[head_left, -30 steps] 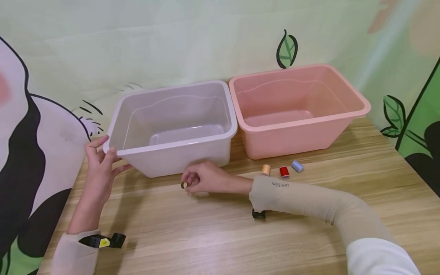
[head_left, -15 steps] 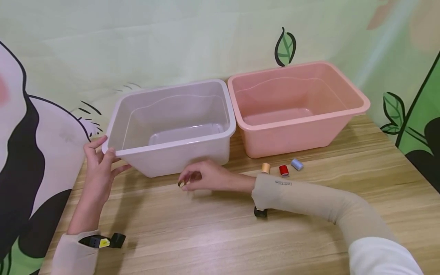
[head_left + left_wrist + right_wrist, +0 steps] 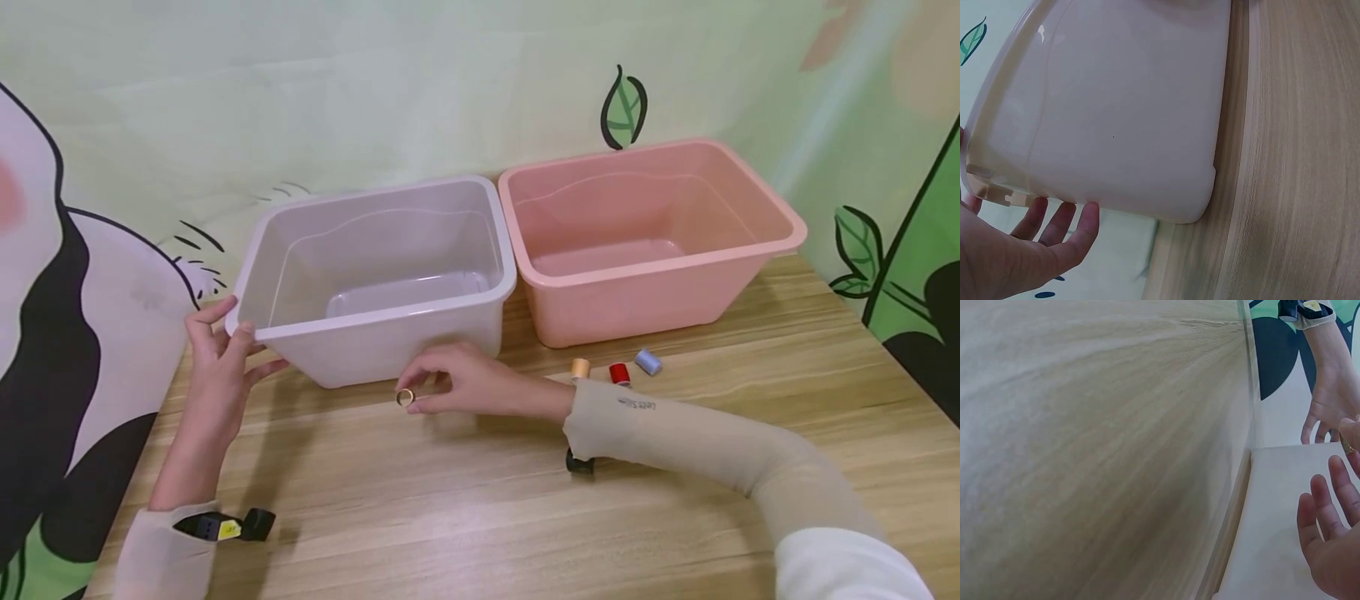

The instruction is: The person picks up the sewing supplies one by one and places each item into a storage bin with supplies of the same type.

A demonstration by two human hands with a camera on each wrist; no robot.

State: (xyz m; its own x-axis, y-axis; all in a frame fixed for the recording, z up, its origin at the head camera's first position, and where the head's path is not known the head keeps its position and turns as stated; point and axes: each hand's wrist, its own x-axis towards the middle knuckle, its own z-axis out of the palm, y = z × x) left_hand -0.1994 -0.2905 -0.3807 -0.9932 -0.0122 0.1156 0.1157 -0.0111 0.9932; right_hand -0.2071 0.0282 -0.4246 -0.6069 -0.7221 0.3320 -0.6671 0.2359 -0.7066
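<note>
In the head view, my left hand (image 3: 216, 375) grips the front left corner of a pale grey plastic bin (image 3: 405, 337), thumb on the rim. The left wrist view shows several of its fingers (image 3: 1088, 222) curled under that rim, against the outer wall. My right hand (image 3: 468, 382) pinches a small gold ring (image 3: 400, 403) between thumb and index finger, just in front of the bin and close over the wooden table (image 3: 420, 508). Its other fingers (image 3: 1322, 500) are loosely bent in the right wrist view, where the ring is mostly hidden.
A pink bin (image 3: 622, 304) stands to the right of the grey one. Three thread spools lie before it: orange (image 3: 581, 368), red (image 3: 619, 373) and light blue (image 3: 648, 362). A printed cloth (image 3: 390, 92) hangs behind the table.
The ring has turned in my right fingers and now shows its round opening more fully. My right forearm has shifted slightly to the right. The left hand keeps its hold on the bin.
</note>
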